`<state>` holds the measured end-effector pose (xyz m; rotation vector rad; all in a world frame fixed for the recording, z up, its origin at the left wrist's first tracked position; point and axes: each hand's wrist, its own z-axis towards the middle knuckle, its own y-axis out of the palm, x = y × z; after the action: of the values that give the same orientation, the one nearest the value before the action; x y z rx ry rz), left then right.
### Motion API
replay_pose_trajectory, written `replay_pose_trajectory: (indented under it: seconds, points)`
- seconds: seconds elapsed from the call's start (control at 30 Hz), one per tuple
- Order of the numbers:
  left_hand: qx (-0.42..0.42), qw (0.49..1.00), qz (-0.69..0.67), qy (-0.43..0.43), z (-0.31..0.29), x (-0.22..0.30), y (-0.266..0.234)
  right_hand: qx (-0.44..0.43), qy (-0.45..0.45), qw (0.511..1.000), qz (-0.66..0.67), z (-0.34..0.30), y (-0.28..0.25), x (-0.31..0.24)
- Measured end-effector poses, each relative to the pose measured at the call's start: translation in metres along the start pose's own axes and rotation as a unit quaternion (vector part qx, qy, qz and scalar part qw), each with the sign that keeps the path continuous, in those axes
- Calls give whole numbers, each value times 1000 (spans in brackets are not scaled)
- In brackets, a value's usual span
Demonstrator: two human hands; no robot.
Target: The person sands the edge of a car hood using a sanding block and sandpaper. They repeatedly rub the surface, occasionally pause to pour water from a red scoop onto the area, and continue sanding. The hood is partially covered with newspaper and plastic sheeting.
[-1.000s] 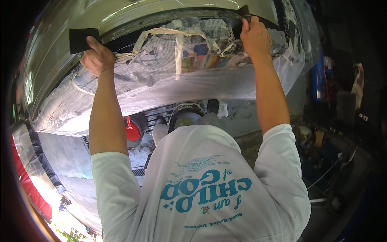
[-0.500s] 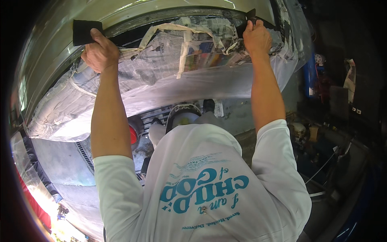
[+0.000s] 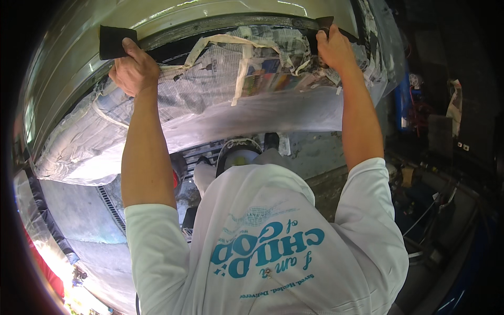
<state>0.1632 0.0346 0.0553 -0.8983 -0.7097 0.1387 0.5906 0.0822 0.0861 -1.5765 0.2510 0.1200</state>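
My left hand (image 3: 135, 69) grips a stiff black square sheet (image 3: 117, 43) by its lower right corner, thumb on top, against the glossy olive car body panel (image 3: 236, 9). At the far right, my right hand (image 3: 337, 50) is closed on a small dark flat piece (image 3: 325, 22), whose tip shows past the fingers; its kind I cannot make out. Between the hands runs a worn grey edge strip (image 3: 226, 23). Below it, newspaper (image 3: 202, 79) is fixed with cream masking tape (image 3: 242, 73), and clear plastic sheeting (image 3: 236, 118) hangs under that.
Beneath the plastic, a dark rounded object (image 3: 223, 156) is on the floor between my feet, and a red and black item (image 3: 179, 170) lies to the left. A floor grate (image 3: 111, 205) is farther left. Dark clutter with a thin metal rod (image 3: 420, 218) stands at the right.
Both hands have shifted slightly to the right along the panel edge, each with its piece. The right hand has turned, and less of its dark piece stands upright.
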Motion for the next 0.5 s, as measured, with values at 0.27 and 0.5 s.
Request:
replay_pose_trajectory:
  seconds: [0.27, 0.5]
  points:
    - [44, 999, 2, -5, -5, 9, -3, -5, -47, 997, -65, 5, -4, -9]
    - [50, 999, -14, 11, -5, 13, -5, 29, 14, 993, -117, 8, -4, -7]
